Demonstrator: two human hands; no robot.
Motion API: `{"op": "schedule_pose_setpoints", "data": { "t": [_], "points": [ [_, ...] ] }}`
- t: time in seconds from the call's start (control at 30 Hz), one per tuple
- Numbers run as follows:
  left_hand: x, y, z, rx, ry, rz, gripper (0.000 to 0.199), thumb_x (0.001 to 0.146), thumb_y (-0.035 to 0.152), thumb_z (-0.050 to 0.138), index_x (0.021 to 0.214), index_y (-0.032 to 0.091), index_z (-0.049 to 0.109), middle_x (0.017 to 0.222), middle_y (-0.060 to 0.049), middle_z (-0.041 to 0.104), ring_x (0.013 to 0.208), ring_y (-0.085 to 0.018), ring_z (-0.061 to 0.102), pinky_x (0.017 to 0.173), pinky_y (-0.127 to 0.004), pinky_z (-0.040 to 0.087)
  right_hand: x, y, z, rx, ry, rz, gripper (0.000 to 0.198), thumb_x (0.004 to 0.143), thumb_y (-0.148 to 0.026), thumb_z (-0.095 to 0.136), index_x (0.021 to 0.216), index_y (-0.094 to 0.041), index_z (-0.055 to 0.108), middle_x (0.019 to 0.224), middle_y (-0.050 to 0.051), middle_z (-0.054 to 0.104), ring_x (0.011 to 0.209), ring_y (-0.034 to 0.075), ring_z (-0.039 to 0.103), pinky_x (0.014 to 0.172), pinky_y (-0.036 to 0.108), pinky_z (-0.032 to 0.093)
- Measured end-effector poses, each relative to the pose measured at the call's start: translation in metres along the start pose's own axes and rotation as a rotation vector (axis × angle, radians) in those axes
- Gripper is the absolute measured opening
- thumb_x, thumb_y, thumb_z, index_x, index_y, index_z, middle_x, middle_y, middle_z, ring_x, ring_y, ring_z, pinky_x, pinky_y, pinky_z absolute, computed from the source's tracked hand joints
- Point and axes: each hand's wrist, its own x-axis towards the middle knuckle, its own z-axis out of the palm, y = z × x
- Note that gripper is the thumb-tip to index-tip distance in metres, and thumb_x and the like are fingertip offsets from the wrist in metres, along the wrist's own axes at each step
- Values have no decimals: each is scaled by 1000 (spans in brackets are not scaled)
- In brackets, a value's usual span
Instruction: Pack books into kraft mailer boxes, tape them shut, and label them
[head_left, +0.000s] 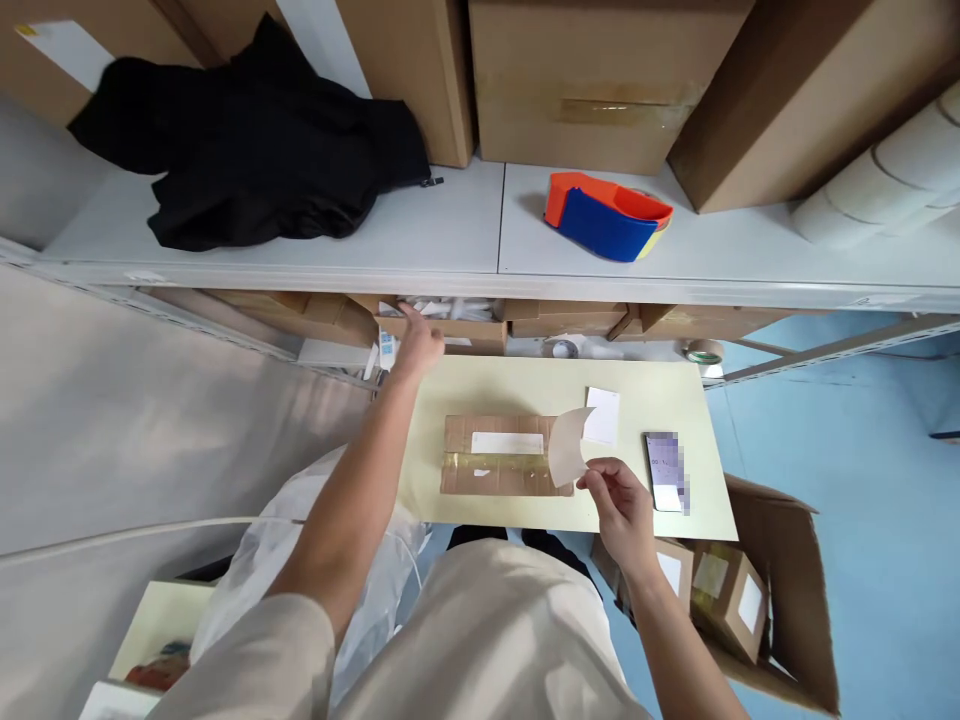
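Note:
My left hand (420, 345) reaches to the near left edge of an open cardboard box (469, 328) under the shelf, a finger stretched out and nothing visibly held. White papers and scraps fill that box. Between thumb and fingers, my right hand (622, 505) pinches a curled pale label sheet (568, 447) by its lower corner. The sheet hangs over the right end of a flat taped carton (510, 480), which lies on the table. On the carton are a white label (507, 443) and a strip of clear yellowish tape.
A phone (666, 470) and a white slip (602, 415) lie on the pale table (697, 400). Tape rolls (703, 352) sit behind it. Above runs a shelf holding a tape dispenser (607, 218) and black garment (270, 150). An open box (802, 600) with cartons stands at lower right.

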Motion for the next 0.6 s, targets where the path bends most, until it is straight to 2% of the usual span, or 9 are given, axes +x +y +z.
{"op": "schedule_pose_setpoints", "data": {
  "t": [0.07, 0.13, 0.2, 0.3, 0.37, 0.43, 0.53, 0.57, 0.6],
  "points": [
    [-66, 30, -10, -94, -124, 86, 36, 83, 30, 55, 116, 17, 58, 113, -13, 65, 106, -24, 61, 89, -36, 49, 1, -9, 12, 12, -12, -40, 12, 86, -34, 58, 85, -22, 60, 74, 2, 61, 70, 15, 58, 65, 28, 47],
    [-134, 63, -15, -178, -287, 301, 32, 78, 41, 63, 105, 23, 63, 108, -9, 66, 100, -23, 62, 87, -34, 51, 0, -19, 21, 23, -35, -77, 12, 85, -33, 59, 84, -22, 61, 74, 1, 61, 69, 15, 57, 64, 27, 47],
    [-186, 89, -15, -170, -290, 430, 34, 71, 44, 71, 98, 25, 66, 100, -8, 67, 95, -24, 63, 83, -35, 52, -3, -29, 28, 60, -63, -87, 13, 86, -34, 58, 83, -22, 61, 72, 1, 60, 67, 14, 56, 62, 27, 46],
    [-225, 105, -9, -173, -183, 450, 14, 82, 31, 60, 94, 24, 66, 93, -7, 68, 89, -20, 65, 80, -32, 53, -12, -40, 28, 135, -146, -90, 15, 86, -37, 57, 86, -23, 61, 73, 1, 60, 67, 15, 58, 62, 28, 47],
    [-233, 104, -6, -238, -115, 394, 14, 87, 25, 52, 92, 24, 65, 91, -6, 69, 87, -18, 65, 79, -30, 52, -19, -42, 18, 126, -240, -127, 18, 85, -39, 57, 93, -24, 62, 81, 3, 63, 71, 16, 59, 64, 30, 48],
    [-236, 99, -4, -348, -64, 261, 15, 88, 26, 51, 89, 22, 65, 88, -6, 70, 83, -18, 66, 76, -30, 52, -23, -38, 2, 33, -235, -209, 22, 84, -40, 58, 99, -24, 62, 92, 5, 63, 76, 17, 59, 68, 32, 48],
    [-243, 93, -1, -563, -47, -19, 17, 83, 35, 56, 83, 20, 64, 80, -5, 70, 72, -17, 65, 68, -28, 53, -23, -23, -25, -167, 71, -315, 34, 79, -41, 63, 108, -24, 59, 106, 9, 60, 83, 20, 56, 71, 35, 47],
    [-246, 92, 0, -630, -54, -93, 19, 82, 37, 57, 82, 19, 64, 79, -5, 70, 71, -17, 65, 67, -28, 53, -21, -17, -33, -201, 142, -310, 40, 77, -42, 65, 112, -24, 57, 110, 10, 59, 85, 20, 56, 72, 35, 46],
    [-249, 92, 2, -687, -61, -148, 20, 80, 38, 59, 81, 19, 64, 79, -5, 70, 71, -17, 65, 66, -28, 52, -19, -11, -39, -207, 159, -285, 45, 77, -43, 65, 115, -23, 55, 112, 11, 59, 86, 20, 56, 72, 35, 46]
  ]
}}
